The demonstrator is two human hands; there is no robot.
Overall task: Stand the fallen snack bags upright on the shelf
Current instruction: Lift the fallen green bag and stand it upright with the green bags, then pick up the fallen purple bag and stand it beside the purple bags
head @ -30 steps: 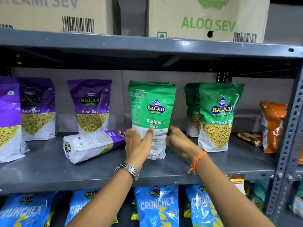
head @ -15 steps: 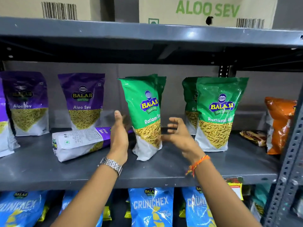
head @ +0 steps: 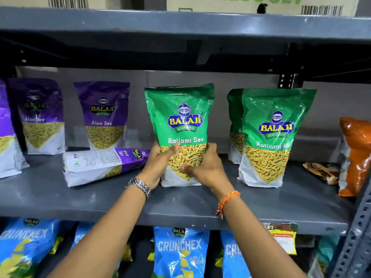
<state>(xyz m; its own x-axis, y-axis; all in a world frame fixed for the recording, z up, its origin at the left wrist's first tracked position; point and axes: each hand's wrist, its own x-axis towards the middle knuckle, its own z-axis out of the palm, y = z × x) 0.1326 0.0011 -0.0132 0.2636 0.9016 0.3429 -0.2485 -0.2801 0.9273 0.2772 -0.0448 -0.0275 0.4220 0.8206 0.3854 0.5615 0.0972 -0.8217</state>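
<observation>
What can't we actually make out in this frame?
- Head view: lower sides of the green Ratlami Sev bag, covered by left hand and right hand.
- Second green bag, mostly behind the front one.
- Carton print, cut by top edge.
- Small packet label, blurred.

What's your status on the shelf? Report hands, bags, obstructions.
Left hand and right hand both gripping green Ratlami Sev bag, upright, front facing out. Purple Aloo Sev bag lying flat beside it. Nothing blocking.
</observation>
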